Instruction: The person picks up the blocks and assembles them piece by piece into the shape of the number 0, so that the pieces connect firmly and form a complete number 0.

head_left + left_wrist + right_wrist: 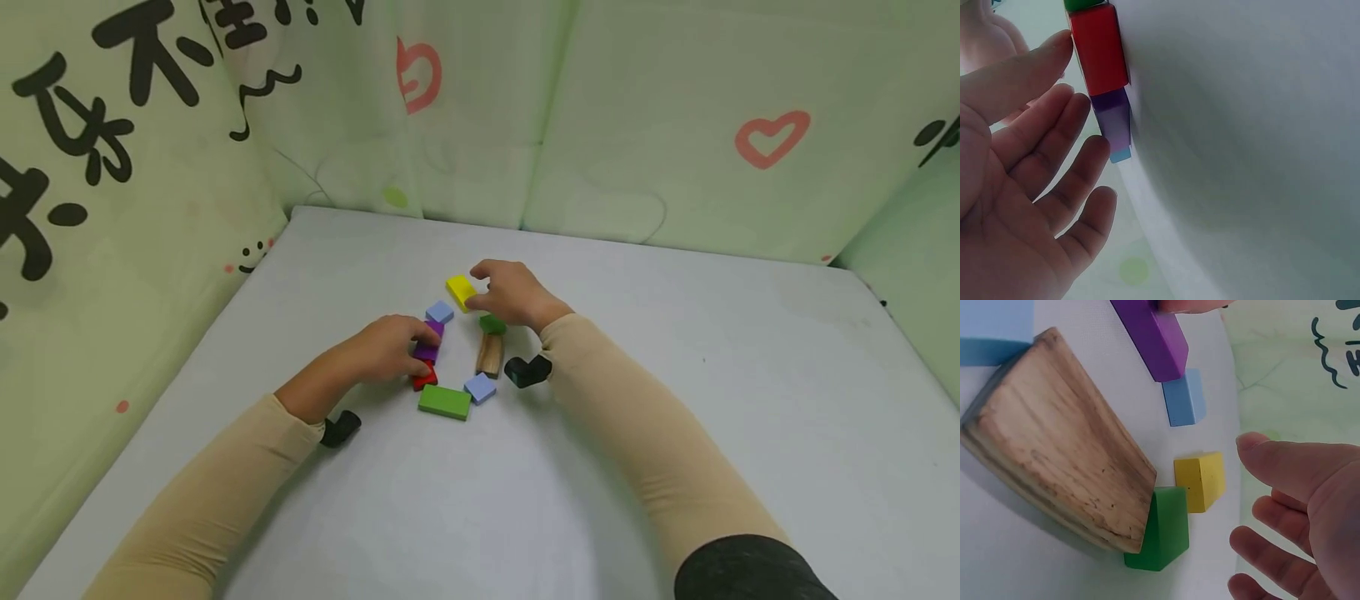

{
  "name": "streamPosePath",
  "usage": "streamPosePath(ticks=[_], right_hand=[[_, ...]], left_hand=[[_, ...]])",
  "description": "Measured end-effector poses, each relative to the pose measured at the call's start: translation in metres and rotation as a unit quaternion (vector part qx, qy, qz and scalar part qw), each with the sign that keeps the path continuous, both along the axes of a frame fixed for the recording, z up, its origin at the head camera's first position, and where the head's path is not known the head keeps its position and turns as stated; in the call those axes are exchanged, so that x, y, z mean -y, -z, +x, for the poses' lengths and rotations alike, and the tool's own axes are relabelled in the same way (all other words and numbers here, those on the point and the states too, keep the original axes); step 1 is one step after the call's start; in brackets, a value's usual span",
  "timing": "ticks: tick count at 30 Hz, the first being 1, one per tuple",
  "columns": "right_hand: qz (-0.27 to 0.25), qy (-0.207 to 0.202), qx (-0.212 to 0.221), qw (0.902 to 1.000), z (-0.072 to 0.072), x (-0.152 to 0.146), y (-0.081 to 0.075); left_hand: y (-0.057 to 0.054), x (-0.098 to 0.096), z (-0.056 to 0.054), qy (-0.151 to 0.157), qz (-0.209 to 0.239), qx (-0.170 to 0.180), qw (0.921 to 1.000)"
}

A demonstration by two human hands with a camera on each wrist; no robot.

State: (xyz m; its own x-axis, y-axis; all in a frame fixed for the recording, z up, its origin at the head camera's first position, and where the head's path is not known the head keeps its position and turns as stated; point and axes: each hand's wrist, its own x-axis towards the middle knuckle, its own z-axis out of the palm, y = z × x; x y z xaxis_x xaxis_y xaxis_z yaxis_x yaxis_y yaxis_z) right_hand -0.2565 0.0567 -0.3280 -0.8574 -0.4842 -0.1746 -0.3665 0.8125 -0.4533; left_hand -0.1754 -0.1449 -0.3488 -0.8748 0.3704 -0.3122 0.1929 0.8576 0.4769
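Observation:
Several toy blocks lie in a rough ring on the table. My left hand is at its left side, with fingertips at the purple block and the thumb at the red block. Its fingers are loosely bent, not wrapped round anything. At the far end, my right hand hovers beside the yellow block, thumb and fingers spread, nothing between them. Beneath that hand are the dark green block and the brown wooden block, which touch. A blue block sits between purple and yellow.
Nearest the person lies a long light green block, with another blue block at its right end. The white table ends at a pale green curtain behind and at both sides. Black wrist mounts hang under the sleeves.

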Motion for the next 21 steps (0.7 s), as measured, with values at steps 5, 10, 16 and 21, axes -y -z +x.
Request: streamPosePath(ticks=[5,10,16,21], right_hand=[[0.004,0.009,0.009,0.9999,-0.005,0.008,0.004],[0.004,0.023,0.022,0.9995,-0.006,0.016,0.006],[0.012,0.033,0.027,0.9990,-0.008,0.021,0.008],[0.020,0.041,0.025,0.9986,-0.010,0.023,0.010]], left_hand=[[0.000,0.001,0.001,0.001,0.003,-0.002,1.0000],[-0.002,0.002,0.002,0.005,0.000,-0.004,1.0000],[-0.003,0.002,0.002,0.004,0.002,-0.003,1.0000],[-0.001,0.002,0.001,0.003,0.003,-0.002,1.0000]])
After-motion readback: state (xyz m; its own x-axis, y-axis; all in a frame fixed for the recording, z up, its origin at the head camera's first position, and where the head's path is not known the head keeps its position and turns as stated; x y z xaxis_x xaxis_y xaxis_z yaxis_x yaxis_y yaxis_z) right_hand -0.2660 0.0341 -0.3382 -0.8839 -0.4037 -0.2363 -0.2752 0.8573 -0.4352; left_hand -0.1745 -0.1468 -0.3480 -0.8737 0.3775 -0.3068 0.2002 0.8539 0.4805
